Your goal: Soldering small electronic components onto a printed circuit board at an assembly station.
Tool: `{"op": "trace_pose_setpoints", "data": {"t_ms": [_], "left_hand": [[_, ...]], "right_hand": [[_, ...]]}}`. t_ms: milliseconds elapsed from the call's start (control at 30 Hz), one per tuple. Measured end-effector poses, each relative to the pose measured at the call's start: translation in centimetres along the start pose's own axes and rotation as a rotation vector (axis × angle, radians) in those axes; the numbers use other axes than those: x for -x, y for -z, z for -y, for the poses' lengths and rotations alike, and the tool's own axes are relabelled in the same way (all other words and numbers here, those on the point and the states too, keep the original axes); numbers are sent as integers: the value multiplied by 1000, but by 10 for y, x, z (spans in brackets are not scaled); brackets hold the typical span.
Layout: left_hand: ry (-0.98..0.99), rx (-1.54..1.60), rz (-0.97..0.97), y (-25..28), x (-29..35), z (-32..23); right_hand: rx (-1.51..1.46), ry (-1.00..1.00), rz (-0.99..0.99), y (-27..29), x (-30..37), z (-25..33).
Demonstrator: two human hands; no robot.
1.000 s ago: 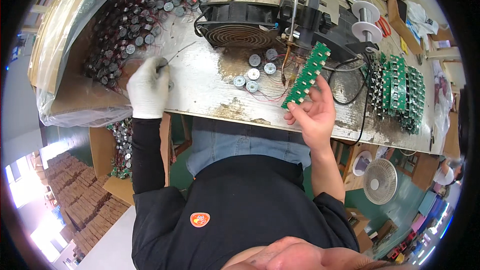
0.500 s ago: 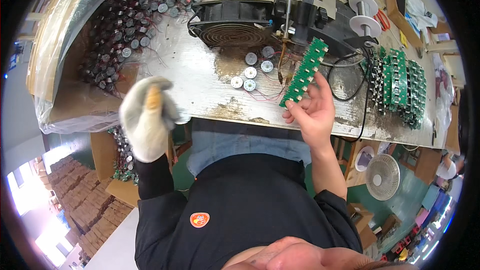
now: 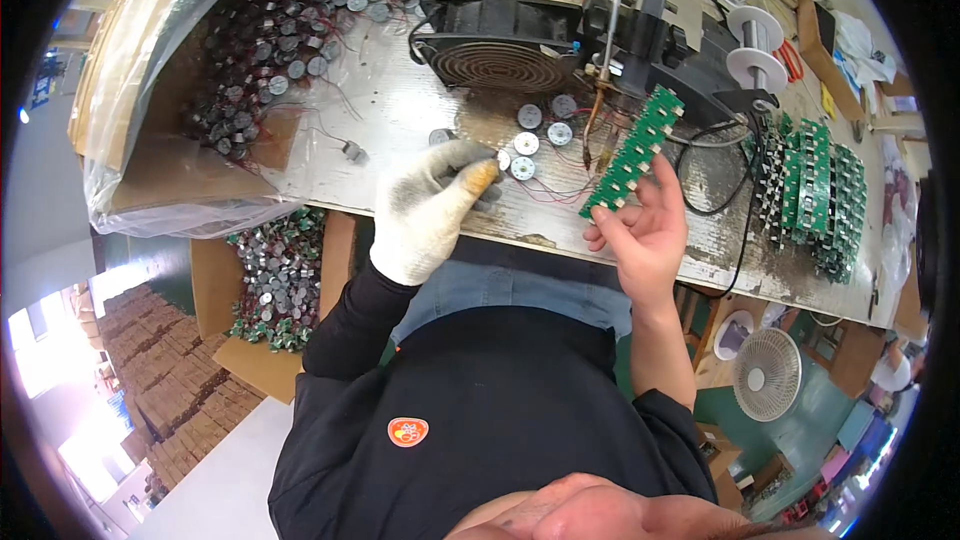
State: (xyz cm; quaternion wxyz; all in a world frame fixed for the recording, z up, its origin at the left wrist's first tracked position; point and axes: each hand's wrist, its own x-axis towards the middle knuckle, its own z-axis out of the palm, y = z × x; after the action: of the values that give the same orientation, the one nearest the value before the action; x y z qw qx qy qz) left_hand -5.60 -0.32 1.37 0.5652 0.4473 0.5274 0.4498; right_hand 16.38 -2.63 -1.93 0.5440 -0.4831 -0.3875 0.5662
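Board grip: bare right hand (image 3: 645, 235) pinches the lower end of the green circuit board (image 3: 634, 153) between thumb and fingers.
Glove: left hand (image 3: 418, 212) has its fingers curled, the tips beside or on a pale round disc (image 3: 503, 161); whether it pinches anything, I cannot tell.
Board place: in front of the black stand (image 3: 655, 50), just right of its slim metal tip (image 3: 595, 120), over the near part of the bench (image 3: 385, 100).
Good handling: best, I judge, to keep the pinch at the very end, so the rest of the row stays exposed, and hold the board steady with fingers away from the tip.
Wires: thin red leads (image 3: 545, 190) lie between the discs and the board; lifting a disc by its body rather than its lead should spare the joints.
Long axis: slants from the thumb, lower left, to the free end at upper right, which points away from the person.
Board face: small pale connectors turned up toward the camera.
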Motion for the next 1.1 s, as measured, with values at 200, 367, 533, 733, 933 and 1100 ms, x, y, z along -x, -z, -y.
{"op": "trace_pose_setpoints", "data": {"t_ms": [200,367,533,733,933,1100], "left_hand": [[41,-144,38,-26,5,13],[112,-128,74,-40,5,16],[64,-215,99,-48,4,14],[-111,-345,79,-51,1,18],[-6,-272,150,-49,-2,8],[124,-93,190,-50,-5,8]], "right_hand": [[-20,-19,26,-4,-2,3],[-57,1,66,-4,-1,4],[-76,-10,66,-3,-5,7],[-79,15,60,-1,-6,8],[-127,26,85,1,-9,6],[-151,29,58,-1,-12,8]]}}
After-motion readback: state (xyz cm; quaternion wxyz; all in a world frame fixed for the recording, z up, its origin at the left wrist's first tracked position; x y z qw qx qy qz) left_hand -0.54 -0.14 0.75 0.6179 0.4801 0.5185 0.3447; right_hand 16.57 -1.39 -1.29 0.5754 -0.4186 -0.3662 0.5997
